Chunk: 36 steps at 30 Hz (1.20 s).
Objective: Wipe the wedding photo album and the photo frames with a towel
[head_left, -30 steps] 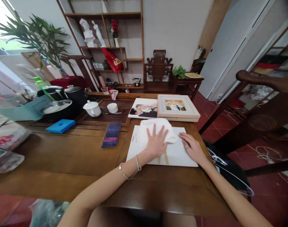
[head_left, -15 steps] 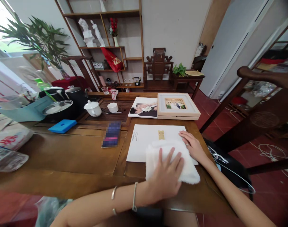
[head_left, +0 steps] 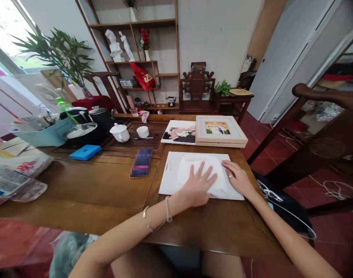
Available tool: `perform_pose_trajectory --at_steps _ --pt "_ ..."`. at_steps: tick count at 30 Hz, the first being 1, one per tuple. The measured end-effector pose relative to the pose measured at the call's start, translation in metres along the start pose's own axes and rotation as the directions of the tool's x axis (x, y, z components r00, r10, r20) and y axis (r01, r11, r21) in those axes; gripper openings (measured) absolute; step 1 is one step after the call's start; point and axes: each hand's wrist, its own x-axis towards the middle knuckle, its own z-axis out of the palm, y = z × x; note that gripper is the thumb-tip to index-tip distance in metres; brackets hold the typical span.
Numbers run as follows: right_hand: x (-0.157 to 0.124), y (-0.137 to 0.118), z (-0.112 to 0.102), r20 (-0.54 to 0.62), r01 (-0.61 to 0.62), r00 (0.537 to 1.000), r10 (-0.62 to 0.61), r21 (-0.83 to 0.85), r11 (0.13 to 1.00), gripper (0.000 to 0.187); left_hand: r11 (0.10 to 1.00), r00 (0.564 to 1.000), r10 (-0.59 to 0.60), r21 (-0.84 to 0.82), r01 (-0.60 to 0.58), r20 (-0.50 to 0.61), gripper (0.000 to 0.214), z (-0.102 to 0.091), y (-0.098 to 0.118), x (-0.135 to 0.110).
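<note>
Fingers spread, my left hand (head_left: 197,187) lies flat on a white cloth (head_left: 221,189) and presses it down. Beneath the cloth is a flat white rectangular panel (head_left: 168,181) with small dark print along its left side. My right hand (head_left: 238,178), wearing a ring, rests on the right edge of the panel with its fingers extended. Two bracelets circle my left wrist and forearm. The middle of the panel is hidden by the cloth and my hand.
Behind the panel lie a photo print (head_left: 179,133) and a light wooden picture frame (head_left: 241,141). A blurred dark phone-like object (head_left: 141,162), a blue block (head_left: 85,152), a white lidded cup (head_left: 120,133) and a plastic bag (head_left: 39,164) occupy the table's left. A chair (head_left: 324,112) stands right.
My left hand has slid the cloth forward and away from me, off the table's front strip. The cloth now covers the small gold plate that showed on the panel. My right hand stays put.
</note>
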Motion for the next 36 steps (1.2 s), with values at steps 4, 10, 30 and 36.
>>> perform_pose_trajectory --at_steps 4,10,30,36 --pt "0.0 0.001 0.001 -0.011 0.002 1.0 -0.001 0.019 1.0 0.034 0.99 0.99 0.14 -0.016 -0.14 -0.008 0.079 0.0 0.033 -0.061" --pt "0.0 0.001 0.002 -0.019 0.004 1.0 -0.004 -0.002 1.0 0.034 0.989 0.996 0.084 -0.12 -0.082 0.01 0.082 0.007 0.0 -0.074" --pt "-0.001 0.002 0.003 -0.024 -0.004 1.0 0.003 -0.018 1.0 0.034 0.991 0.996 -0.084 -0.106 0.082 -0.012 0.092 0.013 0.001 -0.091" --pt "0.0 0.002 0.001 0.002 0.017 1.0 -0.017 -0.049 0.999 0.037 0.925 0.927 -0.371 -0.104 0.364 -0.05 0.074 0.015 -0.047 -0.039"
